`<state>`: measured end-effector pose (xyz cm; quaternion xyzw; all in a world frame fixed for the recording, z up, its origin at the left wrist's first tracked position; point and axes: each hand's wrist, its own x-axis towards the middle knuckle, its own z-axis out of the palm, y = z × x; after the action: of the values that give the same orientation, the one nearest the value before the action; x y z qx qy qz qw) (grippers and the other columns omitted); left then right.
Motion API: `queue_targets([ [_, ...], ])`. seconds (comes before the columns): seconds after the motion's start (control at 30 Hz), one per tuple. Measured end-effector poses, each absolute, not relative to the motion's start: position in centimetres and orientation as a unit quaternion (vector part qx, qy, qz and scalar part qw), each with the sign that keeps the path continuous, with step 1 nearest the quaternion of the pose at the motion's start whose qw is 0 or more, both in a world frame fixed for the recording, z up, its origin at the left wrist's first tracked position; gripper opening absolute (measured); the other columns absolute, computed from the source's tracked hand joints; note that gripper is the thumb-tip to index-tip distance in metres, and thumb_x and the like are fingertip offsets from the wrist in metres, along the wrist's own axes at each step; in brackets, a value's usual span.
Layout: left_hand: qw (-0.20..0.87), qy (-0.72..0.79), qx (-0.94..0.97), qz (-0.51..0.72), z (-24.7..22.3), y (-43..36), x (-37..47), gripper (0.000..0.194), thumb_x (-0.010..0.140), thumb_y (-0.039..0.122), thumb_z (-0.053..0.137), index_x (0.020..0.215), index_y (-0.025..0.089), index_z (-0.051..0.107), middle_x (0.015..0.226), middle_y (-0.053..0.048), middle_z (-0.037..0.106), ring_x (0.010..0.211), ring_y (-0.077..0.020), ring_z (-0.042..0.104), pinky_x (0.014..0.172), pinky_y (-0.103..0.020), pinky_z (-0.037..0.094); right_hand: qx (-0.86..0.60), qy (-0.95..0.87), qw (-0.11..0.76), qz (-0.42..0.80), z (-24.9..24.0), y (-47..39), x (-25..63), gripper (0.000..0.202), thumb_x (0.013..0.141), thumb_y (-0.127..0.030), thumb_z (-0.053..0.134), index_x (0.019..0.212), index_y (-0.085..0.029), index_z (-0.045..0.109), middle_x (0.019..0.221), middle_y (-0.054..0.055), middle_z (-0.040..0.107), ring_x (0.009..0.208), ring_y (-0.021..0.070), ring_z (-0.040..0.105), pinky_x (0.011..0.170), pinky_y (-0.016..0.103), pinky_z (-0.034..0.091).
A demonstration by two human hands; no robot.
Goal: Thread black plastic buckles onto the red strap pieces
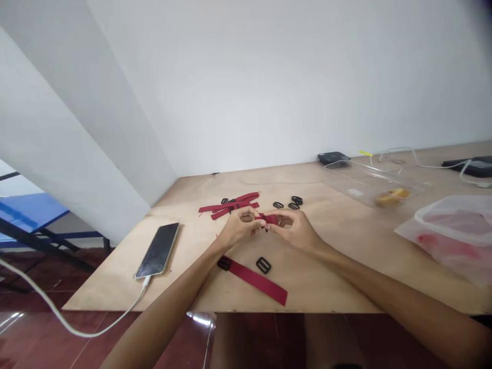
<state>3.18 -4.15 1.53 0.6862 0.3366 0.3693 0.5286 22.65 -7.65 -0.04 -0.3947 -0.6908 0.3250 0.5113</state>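
Above the middle of the table, my left hand (241, 224) and my right hand (294, 228) meet with fingertips pinched on a short red webbing strap (271, 219). A small dark piece shows between the fingertips, mostly hidden by them. Nearer the front edge lies another red strap (257, 281) with a black buckle at its left end. Beside it rests a loose black slide buckle (263, 265). Just beyond my left hand is a pile of red straps (226, 206) with black buckles among them. Several black slide buckles (295, 202) lie beyond my right hand.
A phone (158, 251) with a white charging cable lies at the left edge. To the right are a clear plastic tray (369, 182) with a yellow object, and a translucent bag (449, 241) with red contents. A black box (333, 158) stands by the wall.
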Motion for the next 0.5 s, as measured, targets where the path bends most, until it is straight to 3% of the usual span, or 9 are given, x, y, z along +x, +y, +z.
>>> queue_targets([
  [0.1, 0.464, 0.329, 0.725, 0.389, 1.3, -4.2, 3.2, 0.036, 0.075, 0.042, 0.080, 0.089, 0.016, 0.058, 0.067, 0.002, 0.059, 0.056, -0.0100, 0.053, 0.055, -0.022, 0.044, -0.390, -0.636, 0.525, 0.410, -0.5, -7.3, 22.7, 0.025, 0.078, -0.038, 0.077, 0.092, -0.018, 0.074, 0.093, 0.008, 0.075, 0.079, 0.0211, 0.069, 0.069, 0.033, 0.054],
  [0.2, 0.353, 0.314, 0.796, 0.378, 1.1, -4.1, 2.9, 0.042, 0.072, 0.040, 0.083, 0.104, 0.018, 0.065, 0.085, -0.003, 0.063, 0.067, -0.0122, 0.055, 0.061, -0.024, 0.046, -0.394, -0.584, 0.510, 0.494, -0.7, -7.0, 22.9, 0.029, 0.071, -0.039, 0.081, 0.087, -0.016, 0.071, 0.075, 0.005, 0.072, 0.059, 0.0153, 0.063, 0.056, 0.029, 0.049],
  [0.3, 0.269, 0.300, 0.849, 0.343, 1.4, -3.8, 2.4, 0.041, 0.076, 0.043, 0.080, 0.108, 0.020, 0.069, 0.100, -0.008, 0.063, 0.075, -0.0149, 0.055, 0.061, -0.025, 0.046, -0.384, -0.544, 0.494, 0.560, -0.2, -6.7, 23.2, 0.033, 0.065, -0.037, 0.085, 0.086, -0.016, 0.070, 0.068, 0.003, 0.070, 0.055, 0.0128, 0.059, 0.054, 0.027, 0.047],
  [0.43, 0.241, 0.304, 0.840, 0.379, 1.9, -3.4, 1.6, 0.037, 0.080, 0.044, 0.076, 0.106, 0.019, 0.067, 0.113, -0.012, 0.062, 0.085, -0.0179, 0.059, 0.067, -0.027, 0.049, -0.405, -0.488, 0.515, 0.577, 1.0, -6.2, 23.9, 0.033, 0.058, -0.034, 0.087, 0.077, -0.016, 0.067, 0.058, -0.001, 0.063, 0.048, 0.0099, 0.052, 0.048, 0.025, 0.042],
  [0.5, 0.251, 0.314, 0.833, 0.379, 2.2, -3.4, 1.4, 0.038, 0.080, 0.044, 0.075, 0.105, 0.018, 0.065, 0.110, -0.010, 0.064, 0.083, -0.0170, 0.058, 0.070, -0.027, 0.049, -0.415, -0.482, 0.520, 0.570, 1.3, -6.0, 24.3, 0.033, 0.059, -0.034, 0.087, 0.076, -0.016, 0.065, 0.056, -0.003, 0.060, 0.047, 0.0091, 0.050, 0.048, 0.024, 0.040],
])
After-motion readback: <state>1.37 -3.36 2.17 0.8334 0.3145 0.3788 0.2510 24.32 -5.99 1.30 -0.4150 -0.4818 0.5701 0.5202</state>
